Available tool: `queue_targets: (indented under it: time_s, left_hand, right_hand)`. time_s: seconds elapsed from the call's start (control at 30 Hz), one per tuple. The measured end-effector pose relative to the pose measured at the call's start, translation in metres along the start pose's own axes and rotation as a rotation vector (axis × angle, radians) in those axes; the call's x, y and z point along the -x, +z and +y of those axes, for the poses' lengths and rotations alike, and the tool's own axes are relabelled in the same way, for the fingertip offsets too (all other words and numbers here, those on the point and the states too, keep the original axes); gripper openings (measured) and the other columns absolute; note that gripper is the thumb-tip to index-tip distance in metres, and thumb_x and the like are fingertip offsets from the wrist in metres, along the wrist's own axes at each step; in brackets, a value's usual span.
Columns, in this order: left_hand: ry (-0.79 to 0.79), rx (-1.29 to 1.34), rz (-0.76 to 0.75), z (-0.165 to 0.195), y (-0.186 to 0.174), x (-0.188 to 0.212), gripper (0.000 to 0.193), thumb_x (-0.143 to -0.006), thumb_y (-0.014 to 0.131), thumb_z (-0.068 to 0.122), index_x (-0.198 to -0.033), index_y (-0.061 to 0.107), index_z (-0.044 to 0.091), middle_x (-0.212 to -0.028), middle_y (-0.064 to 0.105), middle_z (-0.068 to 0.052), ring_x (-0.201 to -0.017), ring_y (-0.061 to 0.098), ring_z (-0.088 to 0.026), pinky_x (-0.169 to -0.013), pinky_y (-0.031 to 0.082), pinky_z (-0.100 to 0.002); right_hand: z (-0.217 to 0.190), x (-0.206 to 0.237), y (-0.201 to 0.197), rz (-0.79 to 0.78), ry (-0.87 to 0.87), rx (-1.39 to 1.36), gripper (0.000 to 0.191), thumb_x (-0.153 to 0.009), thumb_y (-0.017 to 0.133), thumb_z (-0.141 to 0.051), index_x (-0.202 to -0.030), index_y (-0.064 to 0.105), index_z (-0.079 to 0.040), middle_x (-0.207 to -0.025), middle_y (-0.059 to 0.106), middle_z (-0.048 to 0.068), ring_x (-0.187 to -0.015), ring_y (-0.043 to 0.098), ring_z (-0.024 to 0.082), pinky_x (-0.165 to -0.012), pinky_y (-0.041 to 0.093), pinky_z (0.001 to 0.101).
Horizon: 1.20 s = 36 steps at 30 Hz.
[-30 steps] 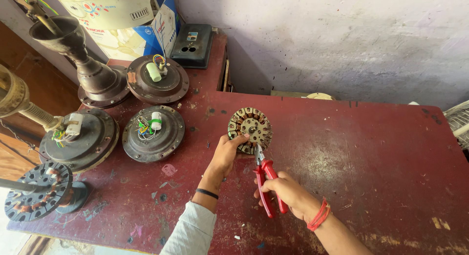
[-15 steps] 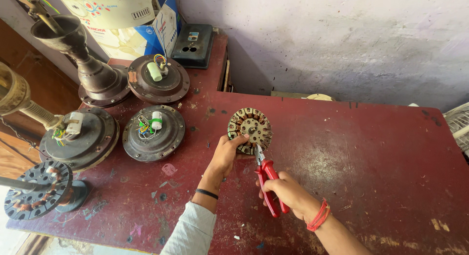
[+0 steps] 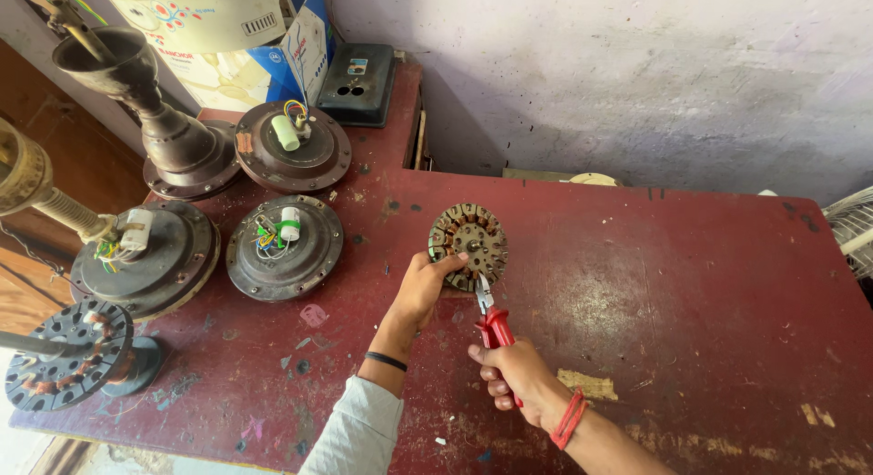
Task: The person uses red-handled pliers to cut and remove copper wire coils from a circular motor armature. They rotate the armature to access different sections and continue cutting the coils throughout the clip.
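I see the round wound stator (image 3: 468, 243) lying flat on the dark red surface (image 3: 691, 293), near its back edge and about midway along, in the same spot as 1 second ago. My left hand (image 3: 426, 289) stays clamped on the stator's near-left rim, fingertips over the edge; the palm hides that part of the windings. My right hand (image 3: 516, 377) keeps its fist closed around the red-handled pliers (image 3: 491, 322), whose nose touches the stator's near edge just as before; I notice almost no shift in either hand across the 3 pictures. Whether the pliers' tip grips a wire I cannot make out, as it is too small. To the left stand 2 grey motor housings with capacitors (image 3: 285, 246), well apart from the stator. A third motor (image 3: 145, 257) and a bare stator on a rod (image 3: 64, 355) sit further left, the rod cut off by the picture's edge.
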<state>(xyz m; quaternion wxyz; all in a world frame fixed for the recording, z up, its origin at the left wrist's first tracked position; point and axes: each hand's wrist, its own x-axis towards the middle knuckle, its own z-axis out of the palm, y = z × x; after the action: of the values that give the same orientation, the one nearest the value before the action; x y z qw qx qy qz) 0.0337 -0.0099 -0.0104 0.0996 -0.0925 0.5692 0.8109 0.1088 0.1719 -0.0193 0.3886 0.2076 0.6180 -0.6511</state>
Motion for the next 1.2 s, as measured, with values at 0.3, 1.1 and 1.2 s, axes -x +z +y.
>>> queue_targets:
  time_s: [0.3,1.1,1.2]
  left_hand:
    - [0.050,0.132,0.028,-0.004,-0.011,-0.008,0.024,-0.096,0.063,0.015,-0.105,0.065,-0.007,-0.093,0.071,-0.014,-0.085,0.073,-0.025,-0.074,0.068,-0.044]
    - [0.032,0.018,0.005,-0.001,-0.003,-0.001,0.027,-0.094,0.063,0.017,-0.105,0.070,-0.007,-0.098,0.075,-0.016,-0.088,0.073,-0.025,-0.074,0.066,-0.044]
    - [0.031,-0.001,-0.005,-0.001,-0.003,-0.001,0.028,-0.093,0.064,0.016,-0.106,0.070,-0.007,-0.098,0.075,-0.016,-0.088,0.073,-0.025,-0.072,0.066,-0.044]
  right_hand:
    - [-0.057,-0.002,-0.045,-0.029,-0.029,0.506,0.016,-0.085,0.065,-0.008,-0.100,0.062,-0.001,-0.066,0.055,0.004,-0.046,0.053,0.013,-0.041,0.046,0.0283]
    - [-0.029,0.011,-0.012,-0.081,-0.016,0.098,0.040,-0.081,0.080,-0.025,-0.107,0.056,-0.006,-0.069,0.057,0.004,-0.051,0.057,0.016,-0.046,0.050,0.0311]
    - [-0.024,0.013,-0.011,-0.077,0.010,0.041,0.038,-0.082,0.078,-0.024,-0.111,0.054,-0.016,-0.066,0.049,-0.001,-0.047,0.046,0.010,-0.039,0.035,0.0270]
